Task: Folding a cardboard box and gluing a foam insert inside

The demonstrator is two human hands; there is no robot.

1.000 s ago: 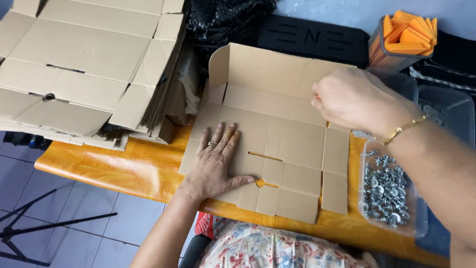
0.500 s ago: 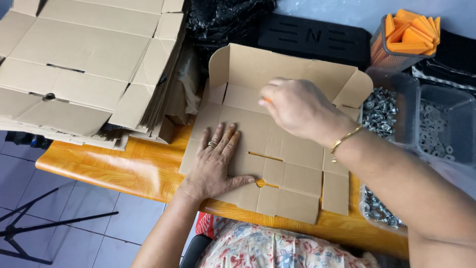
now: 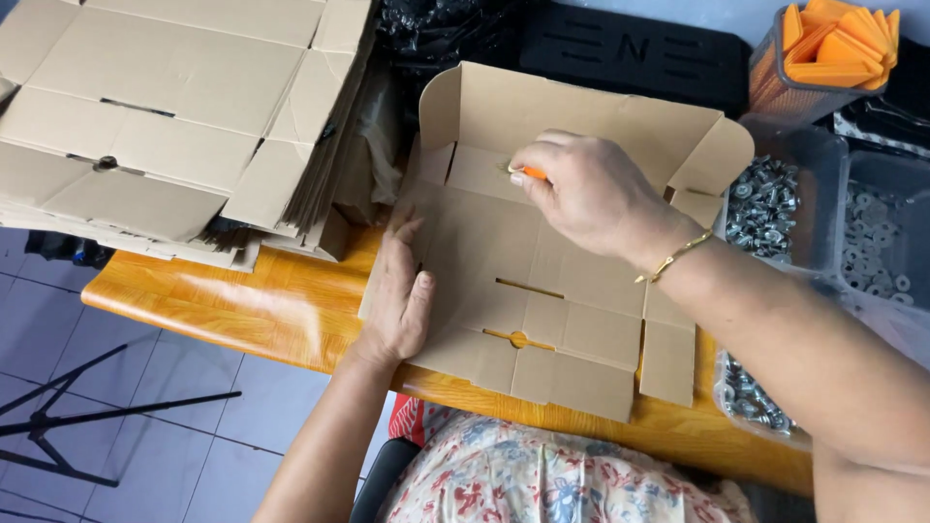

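Right hand [image 3: 591, 194] pinches an orange clip [image 3: 531, 174] at the cardboard box [image 3: 542, 281] slot beneath; left hand [image 3: 399, 295] lies flat alongside, steadying. Pressing home needs alignment.

Bright, even daylight; sharp, soft shadows

Orange piece [image 3: 531, 174] mostly hidden under right hand [image 3: 591, 194]. Cardboard stack [image 3: 165, 126] cut off at 10 o'clock. Right forearm leaves frame at 4 o'clock.
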